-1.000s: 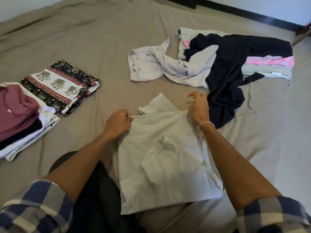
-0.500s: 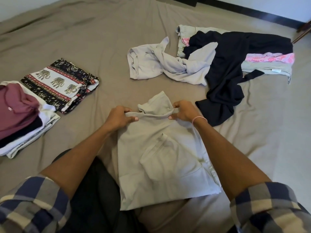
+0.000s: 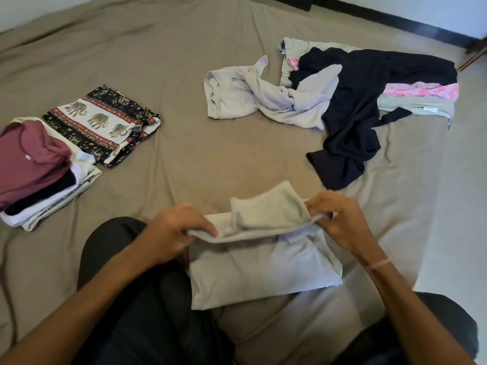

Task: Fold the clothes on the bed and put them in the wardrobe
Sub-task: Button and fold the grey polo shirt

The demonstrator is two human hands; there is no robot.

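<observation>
A pale grey shirt lies on the brown bed sheet in front of my knees. Its far edge is lifted and doubled back toward me. My left hand pinches that raised edge at its left corner. My right hand pinches it at the right corner. At the left stands a folded stack topped by a maroon garment, with folded elephant-print cloth beside it. Unfolded clothes lie at the back right: a light grey garment, a black one and a pink-patterned one.
The bed's right edge meets a light floor. A dark skirting board runs along the far wall. My dark-trousered knees rest on the sheet on either side of the shirt.
Both hands have lifted the shirt's far edge and drawn it back toward me, so the upper part now folds over the lower part. The other clothes have not moved.
</observation>
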